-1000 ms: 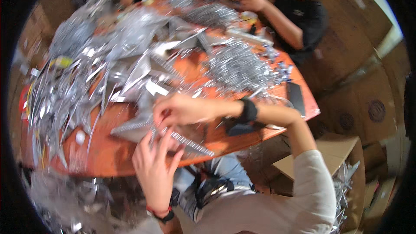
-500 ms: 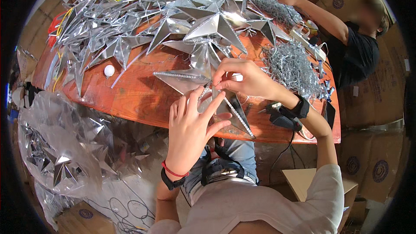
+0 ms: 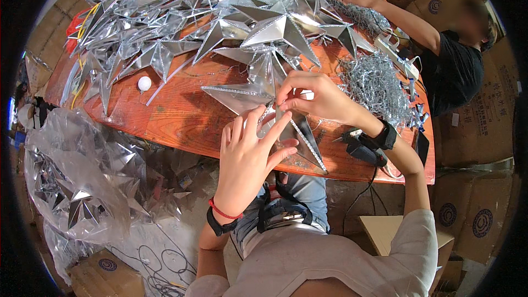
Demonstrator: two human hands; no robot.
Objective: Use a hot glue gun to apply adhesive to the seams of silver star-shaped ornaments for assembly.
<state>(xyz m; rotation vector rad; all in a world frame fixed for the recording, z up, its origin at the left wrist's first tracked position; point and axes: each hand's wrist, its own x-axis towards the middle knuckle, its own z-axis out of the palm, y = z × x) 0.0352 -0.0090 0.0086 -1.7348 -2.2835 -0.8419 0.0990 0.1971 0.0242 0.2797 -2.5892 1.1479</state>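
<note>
A shiny silver star [image 3: 258,96] with glittery edging lies near the front edge of the orange wooden table [image 3: 176,115]. My left hand [image 3: 247,157] presses flat, fingers spread, on the star's lower points. My right hand [image 3: 313,96] pinches a thin silver glitter strip at the star's centre. I wear a red band and a dark strap on the left wrist and a black watch on the right.
A heap of finished silver stars [image 3: 181,27] covers the far table. A white ball [image 3: 144,83] lies left. Silver tinsel [image 3: 377,85] and a black glue gun [image 3: 363,148] are right. Another person [image 3: 440,44] works at the far right. A clear bag of stars [image 3: 77,176] sits on the floor.
The view has swung so the table sits higher and the floor bag shows. My hands stay on the same star, the right hand now pinching at its centre.
</note>
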